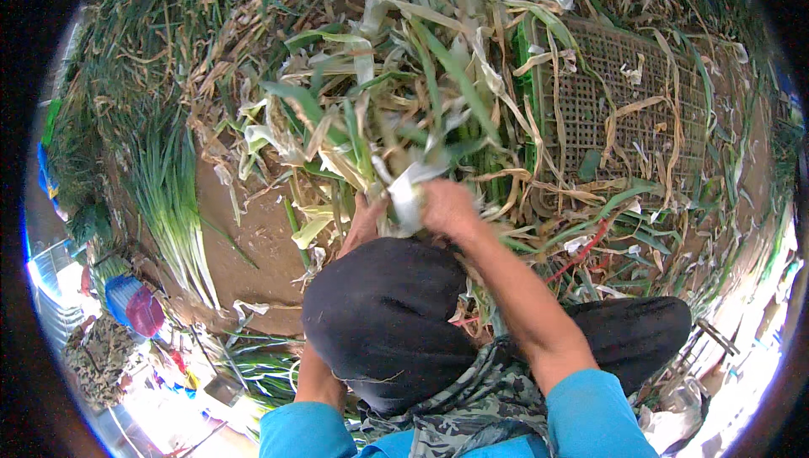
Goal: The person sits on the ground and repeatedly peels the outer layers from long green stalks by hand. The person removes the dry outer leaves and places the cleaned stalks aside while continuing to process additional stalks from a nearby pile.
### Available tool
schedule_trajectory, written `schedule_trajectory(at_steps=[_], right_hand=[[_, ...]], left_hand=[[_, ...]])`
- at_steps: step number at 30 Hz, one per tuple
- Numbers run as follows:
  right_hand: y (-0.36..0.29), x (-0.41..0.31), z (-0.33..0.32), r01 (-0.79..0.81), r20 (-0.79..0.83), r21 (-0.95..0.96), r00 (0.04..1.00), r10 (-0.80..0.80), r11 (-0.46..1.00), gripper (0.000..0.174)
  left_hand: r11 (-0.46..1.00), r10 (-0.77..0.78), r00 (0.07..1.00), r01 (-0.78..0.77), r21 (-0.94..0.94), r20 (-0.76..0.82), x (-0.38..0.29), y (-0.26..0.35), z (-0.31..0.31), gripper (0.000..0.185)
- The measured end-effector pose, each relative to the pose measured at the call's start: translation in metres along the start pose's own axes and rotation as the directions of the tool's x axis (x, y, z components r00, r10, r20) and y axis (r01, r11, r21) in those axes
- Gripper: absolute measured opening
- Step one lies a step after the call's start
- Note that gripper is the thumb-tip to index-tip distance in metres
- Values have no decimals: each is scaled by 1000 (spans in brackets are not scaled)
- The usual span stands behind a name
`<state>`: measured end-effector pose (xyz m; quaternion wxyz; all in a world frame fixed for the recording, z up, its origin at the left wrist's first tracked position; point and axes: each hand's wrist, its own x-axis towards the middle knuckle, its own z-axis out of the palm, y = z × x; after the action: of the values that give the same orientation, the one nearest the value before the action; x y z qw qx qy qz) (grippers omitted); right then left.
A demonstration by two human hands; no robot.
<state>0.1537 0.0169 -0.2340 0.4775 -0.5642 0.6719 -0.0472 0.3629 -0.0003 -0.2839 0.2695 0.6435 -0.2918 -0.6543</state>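
Observation:
My left hand (pixel 365 216) is closed around the lower part of a bunch of green onion stalks (pixel 354 167), just beyond my dark-trousered knee. Close beside it on the right, my right hand (pixel 450 208) grips a pale, whitish peeled leaf layer (pixel 407 196); this hand is blurred. Past both hands spreads a heap of dry and green onion leaves (pixel 436 72). My knee hides the lower ends of the stalks and part of my left hand.
A plastic crate (pixel 626 98) strewn with dry leaves lies at the right. Clean green onions (pixel 170 218) rest on brown ground at the left. A red strip (pixel 578 256) lies among leaf scraps near my right forearm.

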Motion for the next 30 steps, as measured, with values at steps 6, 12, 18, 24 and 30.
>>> schedule_trajectory(at_steps=[6, 12, 18, 24, 30], right_hand=[[-40, 4, 12, 316, 215, 516, 852, -477, 796, 42], [33, 29, -91, -125, -566, 186, 797, 210, 975, 49], [57, 67, -96, -330, -459, 278, 780, 426, 902, 56], [35, -12, -110, 149, -334, 845, 897, 290, 514, 47], [34, -109, -61, 215, -317, 854, 937, 146, 473, 54]], left_hand=[[998, 7, 971, 10, 68, -241, 17, 0, -71, 52], [986, -137, 718, 163, -26, -683, 7, -62, -156, 38], [853, 134, 929, 68, 517, -343, -8, -77, -114, 61], [616, 640, 665, -142, 775, -386, -43, -44, -131, 75], [899, 281, 946, -318, 302, 160, -64, 171, -29, 79]])
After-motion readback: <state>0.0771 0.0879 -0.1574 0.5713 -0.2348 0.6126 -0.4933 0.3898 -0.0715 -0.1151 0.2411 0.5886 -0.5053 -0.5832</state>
